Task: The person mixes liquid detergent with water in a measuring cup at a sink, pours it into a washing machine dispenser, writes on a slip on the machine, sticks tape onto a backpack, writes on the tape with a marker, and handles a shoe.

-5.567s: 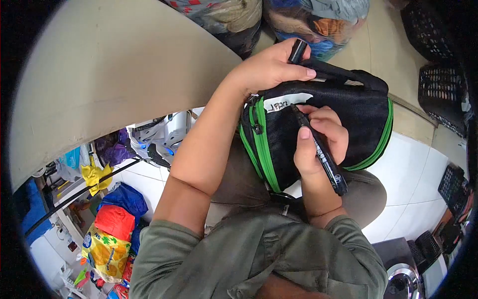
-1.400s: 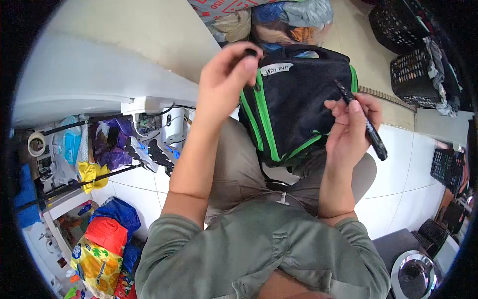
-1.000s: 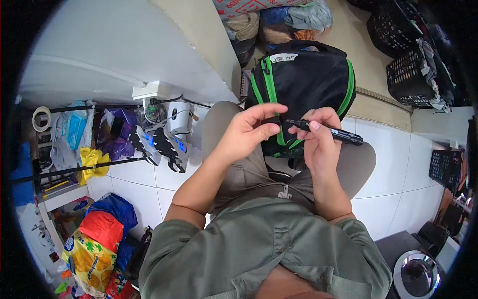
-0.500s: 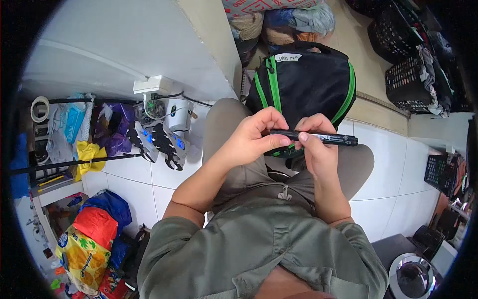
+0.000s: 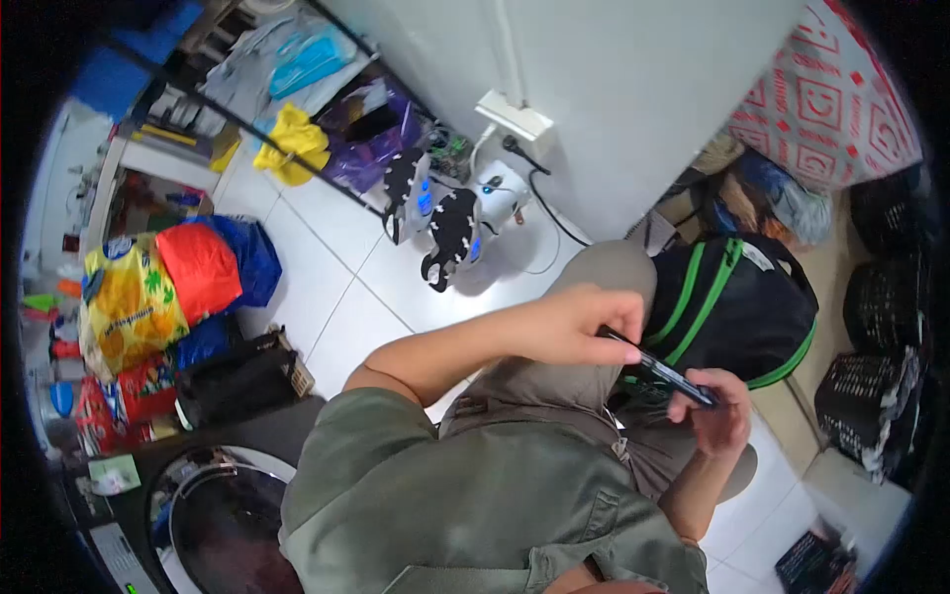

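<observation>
A black marker pen (image 5: pixel 673 374) with pale lettering slants between my two hands, above my lap. My left hand (image 5: pixel 594 325) pinches its upper-left end between thumb and fingers. Around the lower-right end, the fingers of my right hand (image 5: pixel 714 408) are curled, partly hiding that end. Just beyond my hands, a black backpack (image 5: pixel 727 312) with bright green zips stands on the floor against my knee. A white label (image 5: pixel 757 255) is on it near the top; its writing cannot be read here.
Left of my knee stand grey-and-black shoes (image 5: pixel 452 233) with blue parts, below a wall socket (image 5: pixel 517 121) with cables. Shopping bags (image 5: pixel 198 267) and a front-loading washing machine (image 5: pixel 233 525) are at left. Black baskets (image 5: pixel 856 396) and a red-and-white bag (image 5: pixel 826 99) are at right.
My view has turned left, so the backpack and hands appear farther right. The marker is tilted down to the right, and my right hand has slid toward its outer end.
</observation>
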A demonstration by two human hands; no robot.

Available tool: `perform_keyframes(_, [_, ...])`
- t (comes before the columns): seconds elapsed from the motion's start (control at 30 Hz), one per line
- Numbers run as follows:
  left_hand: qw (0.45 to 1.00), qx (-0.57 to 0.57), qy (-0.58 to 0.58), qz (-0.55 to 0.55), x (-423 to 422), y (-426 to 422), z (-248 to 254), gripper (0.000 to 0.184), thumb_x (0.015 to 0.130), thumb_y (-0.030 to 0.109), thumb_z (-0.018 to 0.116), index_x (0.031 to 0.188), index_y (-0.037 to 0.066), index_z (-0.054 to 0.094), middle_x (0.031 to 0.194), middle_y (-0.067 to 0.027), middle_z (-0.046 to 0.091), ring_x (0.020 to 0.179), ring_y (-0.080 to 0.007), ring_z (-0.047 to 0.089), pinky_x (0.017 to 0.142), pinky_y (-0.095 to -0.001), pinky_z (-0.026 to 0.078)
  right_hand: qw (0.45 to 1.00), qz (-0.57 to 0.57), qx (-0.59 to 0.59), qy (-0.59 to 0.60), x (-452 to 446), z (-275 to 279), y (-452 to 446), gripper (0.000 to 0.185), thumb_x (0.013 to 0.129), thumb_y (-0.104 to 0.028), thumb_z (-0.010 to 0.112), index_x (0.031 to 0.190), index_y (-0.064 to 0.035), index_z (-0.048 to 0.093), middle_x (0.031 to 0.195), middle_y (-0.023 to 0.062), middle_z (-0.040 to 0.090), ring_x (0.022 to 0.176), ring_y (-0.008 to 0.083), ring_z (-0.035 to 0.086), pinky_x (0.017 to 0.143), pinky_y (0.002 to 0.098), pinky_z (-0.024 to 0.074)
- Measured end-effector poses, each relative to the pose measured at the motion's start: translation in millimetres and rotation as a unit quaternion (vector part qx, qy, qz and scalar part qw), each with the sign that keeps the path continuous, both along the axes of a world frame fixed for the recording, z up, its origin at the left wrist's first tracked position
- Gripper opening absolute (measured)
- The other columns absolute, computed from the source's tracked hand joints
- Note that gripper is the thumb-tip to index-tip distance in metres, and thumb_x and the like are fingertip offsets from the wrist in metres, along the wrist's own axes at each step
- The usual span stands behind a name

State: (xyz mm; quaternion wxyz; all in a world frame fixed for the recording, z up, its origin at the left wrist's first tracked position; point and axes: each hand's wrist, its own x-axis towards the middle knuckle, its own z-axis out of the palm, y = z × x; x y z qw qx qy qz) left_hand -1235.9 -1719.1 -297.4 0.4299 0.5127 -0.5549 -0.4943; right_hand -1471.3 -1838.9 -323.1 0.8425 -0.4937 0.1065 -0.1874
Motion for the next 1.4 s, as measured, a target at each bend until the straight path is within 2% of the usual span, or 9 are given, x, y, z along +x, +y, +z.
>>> perform_keyframes(0.17, [0.995, 0.073, -0.052, -0.053, 9, 25, -4, 0.022, 0.087, 0.027, 0.058, 0.087, 0.005, 0.053, 0.073, -0.0013, 0.060, 0.066, -0.0084, 0.054, 0.059, -0.0252, 0.041, 0.965, 0.083, -0.181, 0.172, 44, 26, 40, 0.028, 0.074, 0.002, 0.061, 0.102, 0.0016, 0.056, 0.086, 0.0051, 0.061, 0.077, 0.0102, 0.055, 0.068, 0.0218, 0.0414])
perform_keyframes(0.2, [0.994, 0.067, 0.091, -0.001, 5, 27, -12, 0.024, 0.090, 0.029, 0.053, 0.090, 0.005, 0.054, 0.079, -0.0030, 0.061, 0.074, -0.0099, 0.055, 0.064, -0.0250, 0.042, 0.950, 0.110, -0.227, 0.186, 49, 27, 45, 0.022, 0.076, 0.000, 0.061, 0.098, 0.0016, 0.058, 0.084, 0.0040, 0.060, 0.074, 0.0081, 0.053, 0.066, 0.0209, 0.0403])
perform_keyframes(0.27, [0.963, 0.046, 0.262, 0.044, 4, 35, -21, 0.041, 0.095, 0.039, 0.037, 0.099, 0.002, 0.056, 0.096, -0.0079, 0.060, 0.093, -0.0152, 0.055, 0.082, -0.0273, 0.042, 0.954, 0.083, -0.182, 0.225, 50, 26, 56, 0.018, 0.076, 0.000, 0.061, 0.094, 0.0019, 0.059, 0.079, 0.0031, 0.060, 0.065, 0.0070, 0.052, 0.061, 0.0199, 0.0399])
perform_keyframes(0.57, [0.954, -0.094, 0.260, 0.114, 28, 62, -25, 0.059, 0.094, 0.050, 0.026, 0.099, -0.002, 0.055, 0.095, -0.0109, 0.060, 0.094, -0.0191, 0.056, 0.087, -0.0326, 0.040, 0.952, 0.154, -0.151, 0.218, 76, 29, 80, 0.016, 0.081, -0.001, 0.059, 0.096, 0.0032, 0.058, 0.080, 0.0103, 0.065, 0.066, 0.0102, 0.060, 0.059, 0.0200, 0.0440])
perform_keyframes(0.67, [0.937, -0.099, 0.322, 0.096, 36, 67, -31, 0.058, 0.095, 0.048, 0.026, 0.098, -0.002, 0.055, 0.095, -0.0108, 0.059, 0.094, -0.0190, 0.055, 0.087, -0.0325, 0.040, 0.963, 0.058, -0.074, 0.253, 72, 30, 76, 0.016, 0.082, -0.002, 0.059, 0.097, 0.0030, 0.054, 0.078, 0.0120, 0.064, 0.062, 0.0094, 0.057, 0.058, 0.0200, 0.0446])
perform_keyframes(0.87, [0.948, -0.094, 0.282, 0.115, 38, 77, -36, 0.056, 0.094, 0.049, 0.029, 0.097, 0.000, 0.056, 0.094, -0.0101, 0.060, 0.092, -0.0210, 0.056, 0.084, -0.0343, 0.041, 0.943, 0.129, -0.172, 0.253, 74, 22, 83, 0.021, 0.080, 0.000, 0.060, 0.099, 0.0030, 0.051, 0.083, 0.0074, 0.062, 0.067, 0.0054, 0.053, 0.063, 0.0187, 0.0421])
perform_keyframes(0.93, [0.961, -0.187, 0.120, 0.162, 36, 77, -39, 0.043, 0.095, 0.040, 0.035, 0.089, 0.004, 0.056, 0.080, -0.0085, 0.060, 0.078, -0.0231, 0.057, 0.070, -0.0329, 0.043, 0.941, 0.128, -0.164, 0.266, 79, 24, 90, 0.024, 0.080, 0.000, 0.061, 0.101, 0.0028, 0.051, 0.085, 0.0065, 0.061, 0.071, 0.0053, 0.053, 0.066, 0.0189, 0.0422])
perform_keyframes(1.27, [0.966, -0.187, 0.126, 0.129, 30, 92, -41, 0.022, 0.088, 0.027, 0.053, 0.091, 0.005, 0.055, 0.087, -0.0087, 0.058, 0.078, -0.0271, 0.057, 0.064, -0.0353, 0.044, 0.931, 0.116, -0.156, 0.308, 90, 28, 94, 0.020, 0.075, 0.001, 0.065, 0.093, 0.0044, 0.057, 0.089, 0.0077, 0.063, 0.085, 0.0097, 0.058, 0.075, 0.0221, 0.0449])
perform_keyframes(1.4, [0.997, -0.052, -0.048, 0.019, 40, 89, -24, 0.020, 0.082, 0.022, 0.059, 0.086, 0.005, 0.051, 0.082, -0.0113, 0.058, 0.077, -0.0299, 0.057, 0.059, -0.0392, 0.043, 0.902, 0.138, -0.222, 0.344, 108, 22, 78, 0.039, 0.068, 0.003, 0.068, 0.103, 0.0018, 0.052, 0.087, 0.0057, 0.061, 0.082, 0.0100, 0.057, 0.073, 0.0229, 0.0455])
